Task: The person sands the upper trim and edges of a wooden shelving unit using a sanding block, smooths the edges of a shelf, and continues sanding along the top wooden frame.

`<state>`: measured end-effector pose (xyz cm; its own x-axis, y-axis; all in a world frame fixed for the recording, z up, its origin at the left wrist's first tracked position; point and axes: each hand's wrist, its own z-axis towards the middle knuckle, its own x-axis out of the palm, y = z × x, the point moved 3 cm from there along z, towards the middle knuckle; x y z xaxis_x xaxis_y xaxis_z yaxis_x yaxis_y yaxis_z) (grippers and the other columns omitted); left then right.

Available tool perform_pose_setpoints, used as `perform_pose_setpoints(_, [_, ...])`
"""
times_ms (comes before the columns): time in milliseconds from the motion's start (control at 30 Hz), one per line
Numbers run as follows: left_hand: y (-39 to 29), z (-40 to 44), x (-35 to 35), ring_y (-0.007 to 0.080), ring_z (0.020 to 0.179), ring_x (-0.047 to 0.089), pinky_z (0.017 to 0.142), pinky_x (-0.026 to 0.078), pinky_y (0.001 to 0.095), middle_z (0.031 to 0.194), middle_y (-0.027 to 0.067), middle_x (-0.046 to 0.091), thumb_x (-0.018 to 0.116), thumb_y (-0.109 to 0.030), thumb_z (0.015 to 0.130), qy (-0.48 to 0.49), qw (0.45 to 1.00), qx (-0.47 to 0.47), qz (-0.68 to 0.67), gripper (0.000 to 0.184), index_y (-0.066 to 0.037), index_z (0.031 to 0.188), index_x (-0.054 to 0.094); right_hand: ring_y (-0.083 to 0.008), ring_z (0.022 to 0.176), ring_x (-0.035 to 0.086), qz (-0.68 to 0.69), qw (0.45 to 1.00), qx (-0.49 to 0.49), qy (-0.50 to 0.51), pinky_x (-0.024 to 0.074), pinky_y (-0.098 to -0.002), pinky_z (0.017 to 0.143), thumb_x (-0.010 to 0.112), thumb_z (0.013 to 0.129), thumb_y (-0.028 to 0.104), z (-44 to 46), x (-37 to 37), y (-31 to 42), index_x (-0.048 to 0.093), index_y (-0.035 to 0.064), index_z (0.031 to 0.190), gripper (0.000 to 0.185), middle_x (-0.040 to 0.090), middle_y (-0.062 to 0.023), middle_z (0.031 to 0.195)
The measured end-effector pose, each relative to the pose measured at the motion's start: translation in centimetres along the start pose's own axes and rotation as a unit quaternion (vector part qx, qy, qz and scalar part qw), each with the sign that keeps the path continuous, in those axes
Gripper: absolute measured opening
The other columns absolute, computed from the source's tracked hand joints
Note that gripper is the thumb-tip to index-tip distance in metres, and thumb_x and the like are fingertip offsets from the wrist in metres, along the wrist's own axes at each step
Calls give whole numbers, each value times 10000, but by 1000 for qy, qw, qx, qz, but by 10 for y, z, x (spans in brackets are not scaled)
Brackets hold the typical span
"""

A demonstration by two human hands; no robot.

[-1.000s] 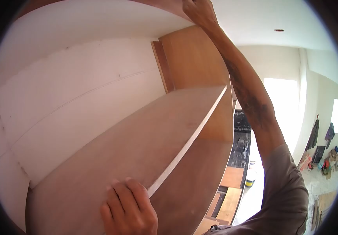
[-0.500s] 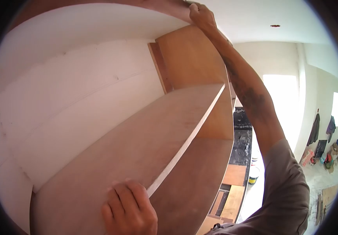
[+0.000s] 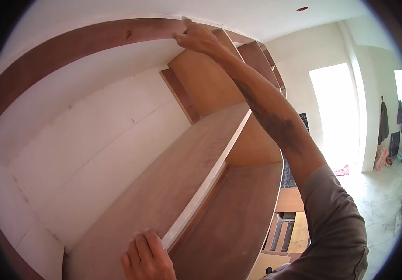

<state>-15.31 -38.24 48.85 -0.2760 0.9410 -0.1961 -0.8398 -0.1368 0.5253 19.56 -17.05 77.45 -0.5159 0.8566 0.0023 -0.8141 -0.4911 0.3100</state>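
Note:
My left hand (image 3: 147, 257) is closed over the pale front edge of a brown wooden shelf board (image 3: 163, 175), fingertips on its upper face. The thumb is hidden. My right hand (image 3: 196, 37) reaches up to the reddish-brown top rail (image 3: 84, 41) of the cabinet. One finger points up at the rail's upper edge and another digit lies near its lower edge, spread apart. I see nothing held in it. An orange-brown side panel (image 3: 205, 81) stands behind the right forearm, at the shelf's far end.
A lower brown board (image 3: 224, 210) lies beneath the shelf. White back wall (image 3: 98, 135) fills the cabinet's rear. The ceiling (image 3: 238, 16) sits just above the rail. Wood pieces (image 3: 285, 235) lie below at right. Clothes (image 3: 384, 122) hang by the far wall.
My right hand has moved left along the top rail, and its fingers have spread. My left hand stays on the shelf edge. The view has shifted, showing more of the rail.

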Motion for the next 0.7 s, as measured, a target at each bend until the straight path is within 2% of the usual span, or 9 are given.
perform_pose_setpoints(67, [1,-1,0,164,835,687,718,509,324,942,1,710,697,-154,954,-5,1000,3,-10,112,-137,1055,650,-339,1073,699,-4,1000,-18,-7,535,-404,950,644,859,430,10,7,-1,354,-95,1541,909,738,-219,1124])
perform_pose_setpoints(167, [0,0,0,177,846,693,728,514,333,947,8,714,692,-155,955,-6,1000,3,-15,118,-132,1064,654,-379,1026,706,50,999,-2,13,547,-435,920,621,855,395,5,7,17,393,-118,1502,856,735,-258,1073])
perform_pose_setpoints(267, [0,1,-1,188,858,698,736,519,346,956,14,720,689,-157,954,-11,1000,8,-17,123,-125,1069,657,-414,963,706,3,997,-71,22,551,-461,898,596,847,371,7,17,38,411,-118,1474,816,730,-280,988])
perform_pose_setpoints(367, [0,0,2,196,869,705,736,520,357,971,18,729,680,-163,954,-15,1000,5,-26,128,-125,1075,661,-427,928,702,42,995,-90,-13,550,-479,878,592,849,368,-17,11,63,411,-93,1469,793,726,-270,916])
perform_pose_setpoints(467, [1,-2,8,200,874,710,734,521,360,988,20,738,669,-164,956,-22,999,7,-25,122,-131,1073,668,-425,943,702,37,991,-123,-45,547,-482,885,595,852,377,-12,18,47,359,-72,1513,833,727,-264,921])
perform_pose_setpoints(567, [-1,-2,5,202,866,714,736,523,356,986,19,743,665,-160,958,-12,1000,2,-16,114,-138,1070,674,-427,952,703,21,994,-85,-69,544,-486,899,608,850,389,-3,23,9,345,-76,1519,857,730,-259,930])
perform_pose_setpoints(700, [-3,2,2,200,856,719,740,526,351,972,14,748,671,-155,957,-6,1000,-5,-16,100,-143,1056,677,-414,954,707,-7,999,-24,-36,546,-471,899,616,841,396,8,22,-31,327,-72,1533,884,733,-250,932])
